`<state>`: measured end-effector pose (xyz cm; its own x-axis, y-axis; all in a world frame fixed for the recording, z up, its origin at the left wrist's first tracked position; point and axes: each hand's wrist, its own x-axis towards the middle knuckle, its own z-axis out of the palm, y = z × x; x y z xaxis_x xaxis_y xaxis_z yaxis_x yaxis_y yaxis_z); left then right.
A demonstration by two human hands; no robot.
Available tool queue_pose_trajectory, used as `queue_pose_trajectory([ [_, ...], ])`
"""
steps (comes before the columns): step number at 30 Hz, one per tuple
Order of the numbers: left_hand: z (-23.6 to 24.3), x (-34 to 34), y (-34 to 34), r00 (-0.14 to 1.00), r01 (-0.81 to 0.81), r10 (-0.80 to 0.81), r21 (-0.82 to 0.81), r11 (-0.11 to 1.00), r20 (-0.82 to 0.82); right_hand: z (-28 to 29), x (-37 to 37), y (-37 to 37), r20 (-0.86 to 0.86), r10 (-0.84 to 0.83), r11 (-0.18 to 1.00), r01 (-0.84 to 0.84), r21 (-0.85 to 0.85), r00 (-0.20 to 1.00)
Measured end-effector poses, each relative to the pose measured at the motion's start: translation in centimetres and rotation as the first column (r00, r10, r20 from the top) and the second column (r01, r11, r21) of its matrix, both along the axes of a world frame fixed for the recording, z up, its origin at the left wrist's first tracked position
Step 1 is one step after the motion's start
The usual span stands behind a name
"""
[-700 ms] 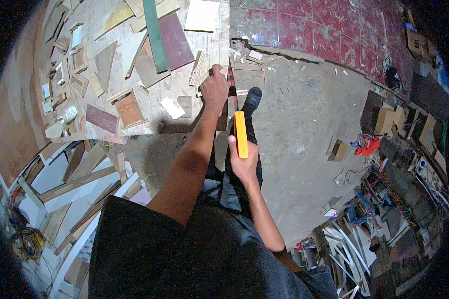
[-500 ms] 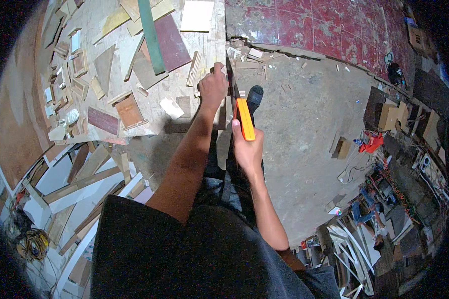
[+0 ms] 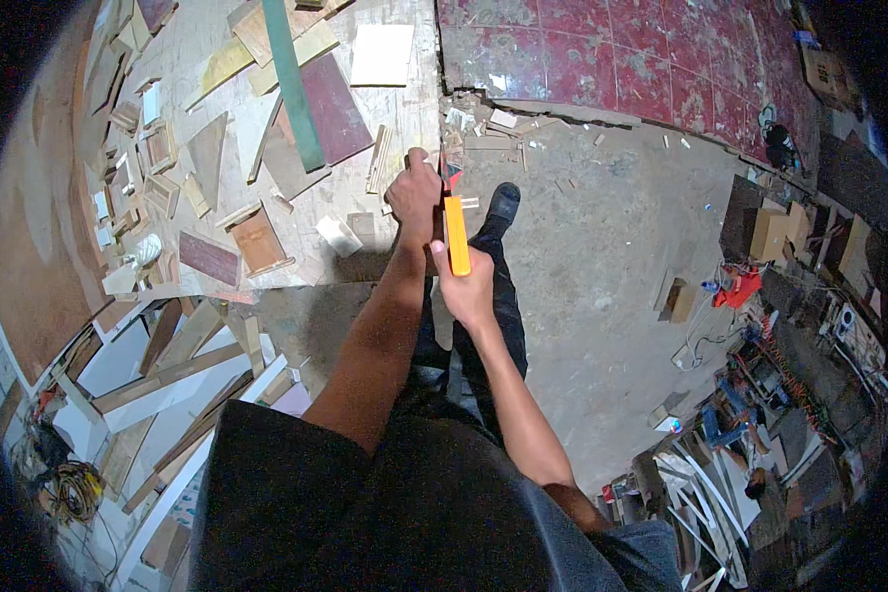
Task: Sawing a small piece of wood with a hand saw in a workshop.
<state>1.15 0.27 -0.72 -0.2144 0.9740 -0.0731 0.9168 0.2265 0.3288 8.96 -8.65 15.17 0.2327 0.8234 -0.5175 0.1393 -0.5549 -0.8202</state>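
Note:
My right hand (image 3: 466, 286) is wrapped round the yellow-orange handle of a handsaw (image 3: 458, 237). Its dark blade points away from me along the right edge of the workbench (image 3: 419, 118) and shows only as a thin line. Just left of the blade, my left hand (image 3: 414, 192) presses down at the bench edge with bent fingers. The pale end of a wood strip (image 3: 470, 202) juts past the edge, right of the saw and level with that hand; the rest is hidden under the fingers. A thin bundle of wood strips (image 3: 379, 158) lies beside my left hand.
Across the bench lie a long green strip (image 3: 294, 89), a dark red board (image 3: 335, 109), a white panel (image 3: 382, 55) and several offcuts. Scrap boards (image 3: 168, 380) heap up at lower left. My shoe (image 3: 503, 202) stands on the concrete floor (image 3: 602, 296); tools and cables clutter the right side.
The saw handle has swung left and forward, closer to my left hand, and the saw now looks straighter. My left hand keeps its place at the bench edge. The whole view has shifted slightly.

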Motion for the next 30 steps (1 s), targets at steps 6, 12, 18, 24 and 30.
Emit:
queue_pose_trajectory([
  [6,0.1,-0.2,-0.3,0.998,0.010,-0.003,0.111,0.994,-0.057,4.8,1.4,-6.4,0.006,0.031,0.999,-0.031,-0.041,0.999],
  [12,0.4,0.0,-0.2,0.997,-0.063,0.066,0.078,0.995,-0.034,4.3,1.1,-8.7,0.023,0.039,0.999,-0.039,-0.011,0.999],
  [18,1.0,-0.5,-0.4,1.000,0.007,-0.007,0.063,0.998,0.006,4.6,0.8,-8.8,-0.075,-0.076,0.997,0.074,-0.026,0.994],
  [24,0.8,-0.9,0.6,0.998,0.046,-0.046,0.021,0.999,0.034,3.8,-1.3,-9.5,-0.151,-0.079,0.991,0.060,-0.123,0.985],
  [30,1.3,-1.3,0.4,0.984,0.033,-0.040,0.043,0.998,0.171,5.2,-1.9,-8.3,0.004,-0.141,0.990,0.141,-0.015,0.990],
])
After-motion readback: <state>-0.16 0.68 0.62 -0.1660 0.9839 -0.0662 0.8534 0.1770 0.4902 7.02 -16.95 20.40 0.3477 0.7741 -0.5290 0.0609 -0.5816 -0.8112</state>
